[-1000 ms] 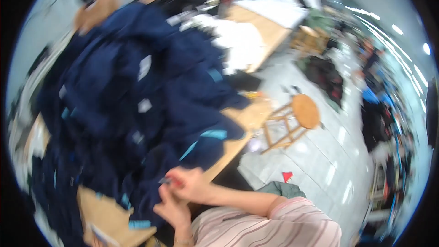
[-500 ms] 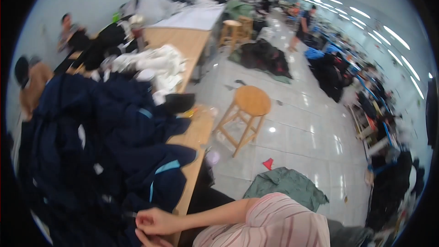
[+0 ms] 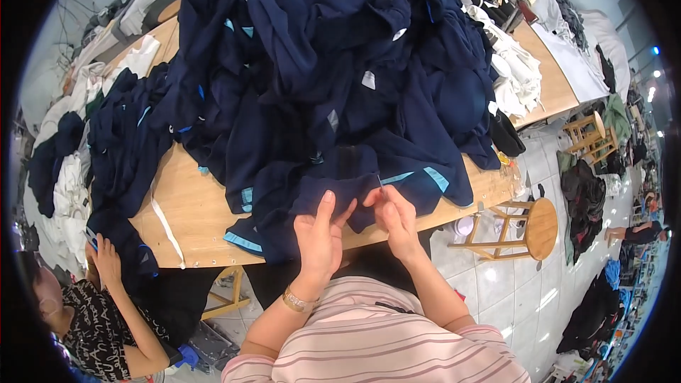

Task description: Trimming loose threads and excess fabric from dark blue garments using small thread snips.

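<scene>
A heap of navy garments [image 3: 319, 50] with light-blue trim covers the table in front of me. At the near edge my left hand [image 3: 318, 241] pinches the edge of a navy garment [image 3: 333, 183], its thumb on top and some fingers partly hidden by cloth. Just to its right, my right hand [image 3: 396, 218] is closed around a small thin tool [image 3: 381, 181] that looks like thread snips. Only the tool's narrow tip shows, pointing up beside the garment's edge.
The wooden table [image 3: 191, 223] curves along my front. A co-worker's hand [image 3: 108, 262] handles navy cloth at the left. White garments [image 3: 516, 67] are piled at the right, beyond which stands a wooden stool [image 3: 540, 228]. Dark cloth [image 3: 585, 206] lies on the floor.
My view has swung from the room on the right to the table ahead. Both hands now show in the middle, at the navy cloth.
</scene>
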`<move>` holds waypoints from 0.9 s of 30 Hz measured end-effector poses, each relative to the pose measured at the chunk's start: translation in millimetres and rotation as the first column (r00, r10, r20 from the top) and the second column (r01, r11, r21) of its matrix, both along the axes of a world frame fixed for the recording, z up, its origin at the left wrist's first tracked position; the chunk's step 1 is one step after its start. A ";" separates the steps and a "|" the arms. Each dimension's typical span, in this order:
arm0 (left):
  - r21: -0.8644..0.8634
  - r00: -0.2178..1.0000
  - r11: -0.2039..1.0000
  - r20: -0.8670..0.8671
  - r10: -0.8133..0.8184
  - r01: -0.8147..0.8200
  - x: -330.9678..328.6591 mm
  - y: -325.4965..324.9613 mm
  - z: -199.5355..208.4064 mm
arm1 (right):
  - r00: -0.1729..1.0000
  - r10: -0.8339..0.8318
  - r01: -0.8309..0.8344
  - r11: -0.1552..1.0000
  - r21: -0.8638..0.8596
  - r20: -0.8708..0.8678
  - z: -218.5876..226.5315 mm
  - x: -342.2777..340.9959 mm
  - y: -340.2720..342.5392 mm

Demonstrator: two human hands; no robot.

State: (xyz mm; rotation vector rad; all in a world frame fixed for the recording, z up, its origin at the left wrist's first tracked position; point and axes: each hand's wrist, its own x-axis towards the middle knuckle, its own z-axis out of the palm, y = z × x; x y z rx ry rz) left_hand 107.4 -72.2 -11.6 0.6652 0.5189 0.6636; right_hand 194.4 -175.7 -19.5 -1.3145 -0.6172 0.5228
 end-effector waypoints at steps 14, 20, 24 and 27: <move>0.022 1.000 1.000 -0.015 0.016 -0.016 -2.9 -3.6 -0.5 | 0.500 0.046 0.294 0.930 -0.219 0.865 7.1 13.7 5.4; -0.005 1.000 1.000 -0.018 0.024 -0.024 -1.9 -3.6 9.1 | 0.503 -0.008 0.308 0.936 -0.171 0.864 3.0 16.0 8.4; -0.108 1.000 0.994 -0.022 0.014 -0.017 -3.6 3.9 7.5 | 0.555 -0.063 0.334 0.930 -0.153 0.830 -1.0 17.7 3.0; -0.114 0.999 0.993 -0.045 0.007 -0.012 -4.9 5.6 8.5 | 0.539 0.002 0.319 0.925 -0.207 0.842 0.2 17.2 -1.8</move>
